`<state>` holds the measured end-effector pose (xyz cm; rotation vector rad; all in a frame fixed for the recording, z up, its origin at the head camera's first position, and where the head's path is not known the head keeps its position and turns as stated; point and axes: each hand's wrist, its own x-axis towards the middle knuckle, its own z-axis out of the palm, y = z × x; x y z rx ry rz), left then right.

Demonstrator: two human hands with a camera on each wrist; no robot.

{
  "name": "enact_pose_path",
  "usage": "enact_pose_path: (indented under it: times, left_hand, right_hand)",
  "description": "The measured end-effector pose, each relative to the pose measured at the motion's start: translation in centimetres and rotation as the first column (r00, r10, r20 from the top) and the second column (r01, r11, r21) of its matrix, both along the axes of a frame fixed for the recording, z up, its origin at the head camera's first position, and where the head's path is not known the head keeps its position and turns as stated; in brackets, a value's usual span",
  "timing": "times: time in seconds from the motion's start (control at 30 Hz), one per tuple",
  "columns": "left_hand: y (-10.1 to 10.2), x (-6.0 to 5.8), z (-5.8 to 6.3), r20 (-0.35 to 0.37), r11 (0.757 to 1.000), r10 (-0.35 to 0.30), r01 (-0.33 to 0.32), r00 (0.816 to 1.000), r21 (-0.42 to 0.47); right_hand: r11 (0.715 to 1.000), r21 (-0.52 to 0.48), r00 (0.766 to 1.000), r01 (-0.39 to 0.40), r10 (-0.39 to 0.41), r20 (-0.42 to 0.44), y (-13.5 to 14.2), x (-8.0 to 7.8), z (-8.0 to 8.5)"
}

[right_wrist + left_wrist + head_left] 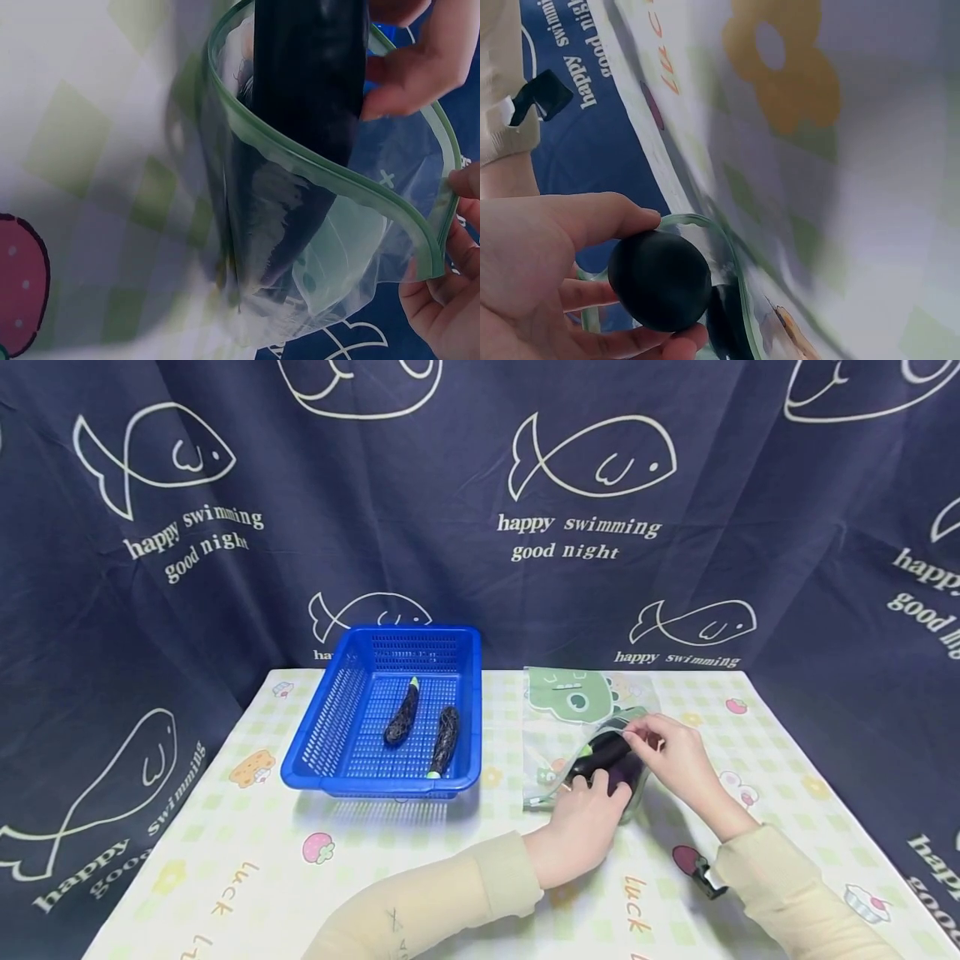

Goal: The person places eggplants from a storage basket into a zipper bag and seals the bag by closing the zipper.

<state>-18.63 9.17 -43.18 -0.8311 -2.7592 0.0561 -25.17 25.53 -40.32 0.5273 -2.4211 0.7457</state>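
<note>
A clear zip bag (547, 735) with a green cartoon print and a green zip rim lies toward the right of the table. My left hand (585, 827) grips a dark eggplant (660, 281) at the bag's mouth. In the right wrist view, that eggplant (307, 75) reaches past the rim into the bag. Another dark eggplant (730, 322) shows inside the bag beside it. My right hand (675, 760) pinches the bag's rim, holding the mouth apart; its fingertips (465, 184) press on the zip edge.
To the left stands a blue plastic basket (307, 772) with perforated walls. Inside it lie two eggplants, one (402, 718) near the middle and one (446, 742) by the right wall. A patterned cloth (375, 877) covers the table, and a dark blue curtain (450, 527) hangs behind.
</note>
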Motion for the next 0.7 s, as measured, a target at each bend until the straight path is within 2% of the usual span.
enact_pose_path:
  times: [0.27, 0.5, 0.7]
  left_hand:
    - [0.9, -0.8, -0.1, 0.011, 1.000, 0.010, -0.010, 1.000, -0.009]
    - [1.5, -1.5, -0.2, -0.018, 0.998, 0.014, -0.015, 1.000, -0.063]
    - [1.7, -1.9, -0.8, 0.024, 0.997, 0.049, -0.047, 0.999, -0.054]
  right_hand:
    - [1.000, -0.008, 1.000, 0.009, -0.009, 0.005, 0.1, 0.0, -0.1]
    - [1.000, -0.004, 1.000, 0.005, -0.005, 0.007, 0.1, -0.1, -0.2]
    - [1.000, -0.008, 1.000, 0.002, -0.002, 0.004, 0.0, 0.0, 0.0]
